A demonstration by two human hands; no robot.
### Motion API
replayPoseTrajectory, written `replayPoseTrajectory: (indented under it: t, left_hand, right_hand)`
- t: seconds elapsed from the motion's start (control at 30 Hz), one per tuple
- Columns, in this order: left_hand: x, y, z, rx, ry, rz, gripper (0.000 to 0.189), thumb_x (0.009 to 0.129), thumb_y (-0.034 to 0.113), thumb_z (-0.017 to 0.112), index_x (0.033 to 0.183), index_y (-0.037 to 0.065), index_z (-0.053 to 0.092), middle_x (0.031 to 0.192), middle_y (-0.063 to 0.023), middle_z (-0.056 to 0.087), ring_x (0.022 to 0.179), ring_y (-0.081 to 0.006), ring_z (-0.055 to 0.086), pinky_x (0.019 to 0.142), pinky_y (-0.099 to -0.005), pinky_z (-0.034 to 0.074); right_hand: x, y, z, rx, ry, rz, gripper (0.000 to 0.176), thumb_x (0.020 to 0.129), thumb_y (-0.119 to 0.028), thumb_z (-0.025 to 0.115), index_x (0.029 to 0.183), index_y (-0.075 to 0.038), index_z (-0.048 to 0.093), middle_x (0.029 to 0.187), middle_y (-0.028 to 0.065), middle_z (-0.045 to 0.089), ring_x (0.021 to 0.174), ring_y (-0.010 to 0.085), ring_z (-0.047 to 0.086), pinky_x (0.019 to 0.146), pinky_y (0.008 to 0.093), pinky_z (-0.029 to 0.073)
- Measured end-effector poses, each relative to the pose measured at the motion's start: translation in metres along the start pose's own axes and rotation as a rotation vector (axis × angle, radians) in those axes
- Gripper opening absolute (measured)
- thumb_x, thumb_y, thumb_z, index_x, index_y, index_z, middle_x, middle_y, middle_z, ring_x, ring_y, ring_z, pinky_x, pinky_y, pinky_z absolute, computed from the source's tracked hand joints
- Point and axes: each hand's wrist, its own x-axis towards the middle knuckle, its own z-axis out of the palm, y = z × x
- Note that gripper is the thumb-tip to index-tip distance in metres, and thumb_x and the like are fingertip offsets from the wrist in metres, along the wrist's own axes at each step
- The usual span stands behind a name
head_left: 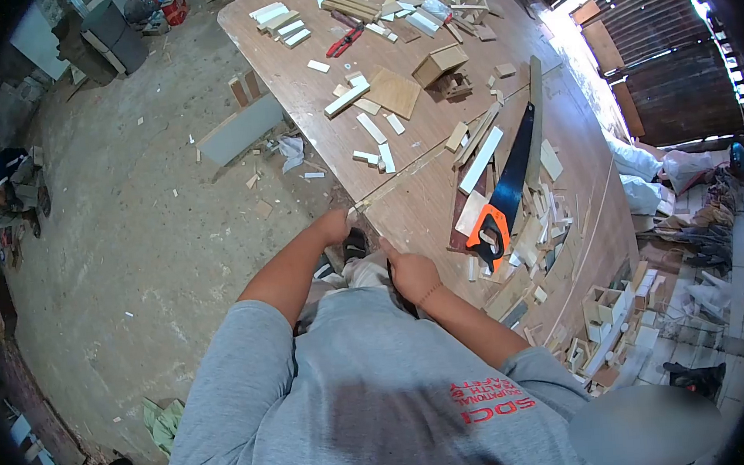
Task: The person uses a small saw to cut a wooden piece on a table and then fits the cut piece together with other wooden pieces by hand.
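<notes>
At the near left side of the wooden tabletop, my left hand is closed at the edge, beside the seam between two boards. Its fingers are mostly hidden. My right hand grips the same edge closer to my body, with one digit stretched along it and the other fingers hidden below. To the right of that hand lies a handsaw with an orange and black handle, its blade pointing away. White and bare wood strips lie beside the saw.
Red-handled pliers, a small wooden box and several wood blocks cover the far tabletop. Offcuts crowd the right side. A board leans by the table's left edge. On the far left, another person sits low. White sacks stand at right.
</notes>
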Motion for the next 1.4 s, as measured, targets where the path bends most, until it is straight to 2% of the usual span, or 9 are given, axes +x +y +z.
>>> replayPoseTrajectory:
  t: [0.27,0.53,0.8,0.87,1.07,1.1,1.17,1.3,1.4]
  left_hand:
    - [-0.009,0.014,-0.008,0.039,-0.006,0.006,0.030,0.080,0.016,0.054,0.103,-0.002,0.060,0.102,-0.0266,0.062,0.097,-0.0395,0.059,0.085,-0.0435,0.047]
    - [-0.001,0.000,0.007,0.015,0.048,-0.041,0.031,0.079,0.016,0.051,0.102,-0.003,0.060,0.100,-0.0274,0.062,0.097,-0.0395,0.059,0.086,-0.0437,0.046]
    - [-0.003,0.004,0.006,0.097,0.056,-0.013,0.031,0.074,0.008,0.051,0.102,-0.003,0.061,0.100,-0.0269,0.062,0.097,-0.0394,0.060,0.086,-0.0434,0.047]
    - [-0.003,0.005,0.005,0.092,0.004,-0.042,0.036,0.091,0.030,0.046,0.104,-0.001,0.059,0.103,-0.0266,0.061,0.099,-0.0408,0.058,0.085,-0.0460,0.045]
    - [0.016,-0.024,0.023,0.024,0.016,0.019,0.039,0.092,0.035,0.045,0.106,0.001,0.059,0.104,-0.0264,0.061,0.100,-0.0415,0.057,0.086,-0.0451,0.045]
    - [0.016,-0.023,0.020,0.019,0.020,0.015,0.039,0.092,0.035,0.045,0.106,0.001,0.059,0.104,-0.0264,0.061,0.100,-0.0415,0.057,0.086,-0.0451,0.045]
    - [0.015,-0.017,0.018,-0.021,0.012,-0.024,0.033,0.074,0.011,0.054,0.104,-0.003,0.062,0.103,-0.0278,0.061,0.097,-0.0402,0.060,0.085,-0.0437,0.047]
    - [0.002,0.002,0.006,-0.010,0.037,-0.046,0.035,0.074,0.013,0.055,0.105,-0.002,0.061,0.104,-0.0277,0.061,0.098,-0.0403,0.059,0.085,-0.0437,0.047]
    - [0.001,-0.009,0.007,0.038,0.001,0.030,0.033,0.088,0.028,0.048,0.105,0.002,0.059,0.104,-0.0263,0.061,0.099,-0.0419,0.057,0.086,-0.0444,0.045]
  right_hand:
    - [0.102,-0.011,0.033,0.064,0.101,-0.010,0.050,0.086,-0.015,0.044,0.135,-0.020,0.041,0.080,0.0218,0.064,0.072,0.0390,0.063,0.063,0.0498,0.049]
    - [0.001,-0.001,0.005,0.039,0.010,0.020,0.047,0.087,-0.016,0.043,0.134,-0.020,0.043,0.075,0.0223,0.063,0.070,0.0395,0.063,0.063,0.0507,0.048]
    - [0.106,-0.016,0.027,0.036,0.056,0.044,0.047,0.086,-0.015,0.044,0.132,-0.021,0.044,0.083,0.0239,0.064,0.076,0.0395,0.063,0.066,0.0503,0.049]
    - [0.086,-0.012,0.027,0.070,0.070,0.036,0.047,0.086,-0.015,0.044,0.133,-0.020,0.044,0.081,0.0236,0.064,0.076,0.0395,0.063,0.066,0.0501,0.049]
    - [-0.010,-0.004,0.000,0.027,0.002,0.035,0.052,0.085,-0.016,0.047,0.137,-0.018,0.039,0.072,0.0215,0.063,0.069,0.0386,0.062,0.063,0.0499,0.049]
    - [-0.006,-0.004,-0.001,0.023,-0.002,0.030,0.052,0.085,-0.016,0.047,0.137,-0.018,0.039,0.072,0.0215,0.063,0.069,0.0386,0.062,0.063,0.0499,0.049]
    - [0.007,-0.005,-0.002,0.043,0.030,0.022,0.050,0.085,-0.017,0.047,0.134,-0.019,0.042,0.073,0.0215,0.063,0.068,0.0386,0.062,0.063,0.0502,0.048]
    - [0.089,-0.005,0.023,0.045,0.110,-0.044,0.049,0.084,-0.016,0.046,0.133,-0.020,0.044,0.076,0.0222,0.063,0.070,0.0387,0.062,0.064,0.0501,0.048]
    - [0.104,-0.012,0.030,0.043,0.116,-0.020,0.048,0.085,-0.016,0.046,0.133,-0.020,0.044,0.077,0.0222,0.063,0.070,0.0394,0.062,0.064,0.0503,0.048]
